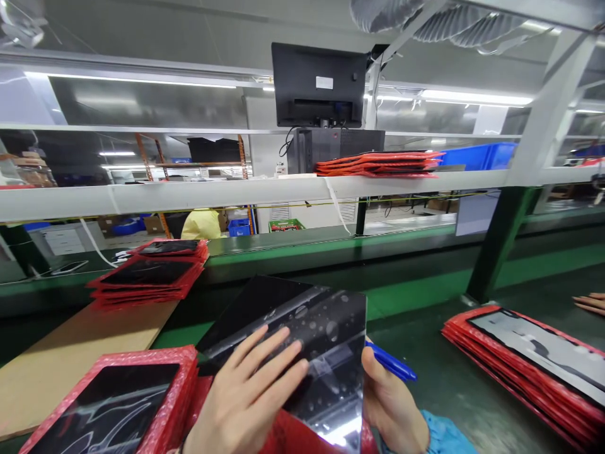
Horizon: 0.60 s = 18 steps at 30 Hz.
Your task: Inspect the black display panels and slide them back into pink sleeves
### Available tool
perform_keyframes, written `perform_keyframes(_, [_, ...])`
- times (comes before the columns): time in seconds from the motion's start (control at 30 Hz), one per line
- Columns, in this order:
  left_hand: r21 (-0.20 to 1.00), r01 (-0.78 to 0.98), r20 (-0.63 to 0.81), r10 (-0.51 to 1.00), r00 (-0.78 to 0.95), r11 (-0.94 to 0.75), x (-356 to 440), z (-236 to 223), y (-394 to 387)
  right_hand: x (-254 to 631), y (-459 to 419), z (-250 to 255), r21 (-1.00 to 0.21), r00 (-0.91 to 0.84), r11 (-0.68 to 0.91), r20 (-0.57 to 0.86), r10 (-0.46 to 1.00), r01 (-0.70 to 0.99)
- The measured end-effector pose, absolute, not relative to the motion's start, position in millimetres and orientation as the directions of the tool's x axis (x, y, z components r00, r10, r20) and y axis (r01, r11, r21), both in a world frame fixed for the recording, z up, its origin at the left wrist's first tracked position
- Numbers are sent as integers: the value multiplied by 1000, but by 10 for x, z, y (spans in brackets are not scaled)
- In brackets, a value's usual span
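A glossy black screen panel [326, 353] is tilted up before me, its surface spotted with bubble-like marks and reflections. My left hand [250, 391] lies over its face, fingers stretched out and slightly apart. Along the panel's right edge, my right hand [390, 397] grips with the thumb in front; its other fingers are mostly hidden. A blue pen [392, 362] sticks out from the same hand. Red bubble wrap [295, 435] shows beneath the panel. Just left of my left hand is a stack of red bubble-wrap sheets with a black panel [113, 403] on top.
Another red stack with panels [146, 271] stands back left by a tan board [94, 353]. On the right is a red stack with a grey-topped panel [543, 347], near another person's hand [593, 304]. A green post [501, 252] and white shelf beam [236, 191] stand ahead.
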<state>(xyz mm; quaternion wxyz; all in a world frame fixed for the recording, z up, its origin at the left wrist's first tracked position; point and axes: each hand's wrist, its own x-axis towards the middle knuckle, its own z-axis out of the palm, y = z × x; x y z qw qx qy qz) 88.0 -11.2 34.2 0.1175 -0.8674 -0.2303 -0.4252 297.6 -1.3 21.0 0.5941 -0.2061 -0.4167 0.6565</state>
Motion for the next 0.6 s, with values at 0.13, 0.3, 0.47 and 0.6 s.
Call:
perform_keyframes(0.13, [-210,294,779,22,626,-932,1012,456,-163,2958,-77,150,-736,-234,31,255,938,-676])
perform_keyframes(0.3, [-90,259,789,90,608,-962,1022,476,-223,2979,-96,102,-780,-246,88,300,922,-620])
perform_keyframes(0.47, [175,395,902,308,303,-902,1002,383,-235,2963,-120,182,-817,-281,155,360,889,-556])
perform_keyframes(0.6, [418,437,869,490,62,-796,1038,310,-246,2989,-188,271,-865,-271,179,334,903,-469])
